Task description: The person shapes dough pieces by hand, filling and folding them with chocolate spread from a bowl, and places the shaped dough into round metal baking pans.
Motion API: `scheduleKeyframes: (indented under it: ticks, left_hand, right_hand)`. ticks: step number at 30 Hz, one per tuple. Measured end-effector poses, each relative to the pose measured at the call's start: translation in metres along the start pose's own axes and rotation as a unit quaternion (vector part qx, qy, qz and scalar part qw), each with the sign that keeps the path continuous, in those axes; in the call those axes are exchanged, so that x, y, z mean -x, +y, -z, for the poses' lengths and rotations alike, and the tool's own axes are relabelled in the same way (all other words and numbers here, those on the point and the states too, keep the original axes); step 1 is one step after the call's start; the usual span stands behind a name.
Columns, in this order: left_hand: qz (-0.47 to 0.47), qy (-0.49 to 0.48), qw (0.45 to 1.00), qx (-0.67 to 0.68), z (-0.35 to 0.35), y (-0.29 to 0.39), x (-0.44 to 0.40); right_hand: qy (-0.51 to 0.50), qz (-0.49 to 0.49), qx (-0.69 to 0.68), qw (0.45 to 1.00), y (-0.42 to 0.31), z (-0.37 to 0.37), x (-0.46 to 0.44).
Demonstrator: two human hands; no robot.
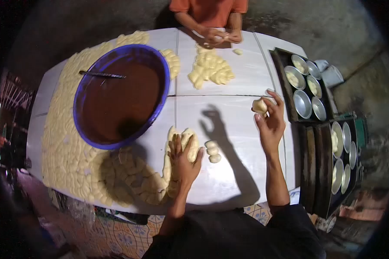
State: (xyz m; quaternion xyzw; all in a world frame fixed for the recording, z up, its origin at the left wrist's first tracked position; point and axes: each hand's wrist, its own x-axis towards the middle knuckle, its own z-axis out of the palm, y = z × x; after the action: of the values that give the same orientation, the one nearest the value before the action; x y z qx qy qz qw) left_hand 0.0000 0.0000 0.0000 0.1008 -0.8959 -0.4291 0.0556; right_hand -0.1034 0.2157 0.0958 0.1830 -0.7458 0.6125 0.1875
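Observation:
My left hand (185, 157) lies with fingers spread on a long strip of pale dough (167, 162) near the table's front. Raised over the right side of the table, my right hand (272, 123) pinches a small dough piece (259, 106) between thumb and fingers. Just right of my left hand, a short row of small dough balls (212, 151) rests on the white tabletop. Many flattened dough pieces (69, 142) cover the table's left side and run along its front edge to my left hand.
A large blue basin (78, 123) of brown filling, with a utensil (103, 74) in it, stands left. Opposite, a person in an orange shirt (212, 13) handles dough beside a dough pile (209, 69). At right, dark trays (285, 86) hold metal tins (302, 103), some with dough inside.

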Motion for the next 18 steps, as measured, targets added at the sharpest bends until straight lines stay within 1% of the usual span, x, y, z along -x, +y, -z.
scheduleKeyframes:
  ticks: [1, 2, 3, 4, 5, 6, 7, 9, 10, 11, 13, 14, 15, 16, 17, 18]
  left_hand:
    - [-0.042, 0.050, 0.981, 0.185, -0.004, 0.005, 0.000]
    - [0.036, -0.011, 0.918, 0.396, -0.007, 0.015, 0.006]
    - [0.053, -0.086, 0.846, 0.524, 0.028, 0.027, 0.022]
    - [0.112, -0.122, 0.752, 0.638, 0.021, 0.039, 0.034]
    - [0.160, -0.159, 0.633, 0.740, 0.011, 0.049, 0.040]
    - [0.138, -0.174, 0.669, 0.709, 0.000, 0.053, 0.049]
    - [0.135, -0.174, 0.671, 0.708, -0.001, 0.049, 0.054]
    - [0.135, -0.205, 0.615, 0.749, 0.004, 0.040, 0.063]
    - [0.141, -0.250, 0.563, 0.775, 0.008, 0.038, 0.067]
    - [0.148, -0.244, 0.604, 0.744, 0.012, 0.039, 0.073]
    - [0.091, -0.259, 0.625, 0.731, 0.012, 0.041, 0.080]
    - [0.087, -0.262, 0.625, 0.730, 0.011, 0.044, 0.082]
    - [0.035, -0.169, 0.747, 0.642, 0.011, 0.046, 0.085]
    - [-0.019, -0.068, 0.844, 0.532, 0.012, 0.046, 0.087]
    - [-0.020, -0.065, 0.845, 0.531, 0.012, 0.041, 0.091]
    - [-0.040, -0.033, 0.864, 0.501, 0.010, 0.031, 0.096]
  right_hand:
    - [-0.025, 0.074, 0.093, 0.993, -0.011, 0.005, 0.006]
    - [-0.102, 0.025, 0.145, 0.984, -0.027, 0.002, 0.020]
    - [-0.161, 0.005, 0.081, 0.984, -0.040, -0.018, 0.064]
    - [-0.266, 0.006, 0.099, 0.959, -0.059, -0.024, 0.081]
    - [-0.338, 0.034, 0.086, 0.937, -0.061, -0.024, 0.096]
    - [-0.298, -0.002, 0.058, 0.953, -0.065, -0.019, 0.111]
    - [-0.251, -0.029, 0.015, 0.967, -0.065, -0.022, 0.122]
    - [-0.136, -0.108, -0.036, 0.984, -0.070, -0.022, 0.130]
    - [-0.179, -0.070, 0.018, 0.981, -0.071, -0.020, 0.130]
    - [-0.242, -0.052, 0.071, 0.966, -0.073, -0.022, 0.134]
    - [-0.225, -0.018, 0.043, 0.973, -0.058, -0.030, 0.152]
    - [-0.175, -0.075, -0.009, 0.982, -0.053, -0.034, 0.156]
    - [-0.176, -0.073, -0.008, 0.982, -0.064, -0.035, 0.153]
    - [-0.141, -0.126, -0.045, 0.981, -0.080, -0.036, 0.146]
    - [-0.105, -0.180, -0.084, 0.974, -0.089, -0.038, 0.143]
    - [-0.125, -0.123, -0.039, 0.984, -0.081, -0.040, 0.147]
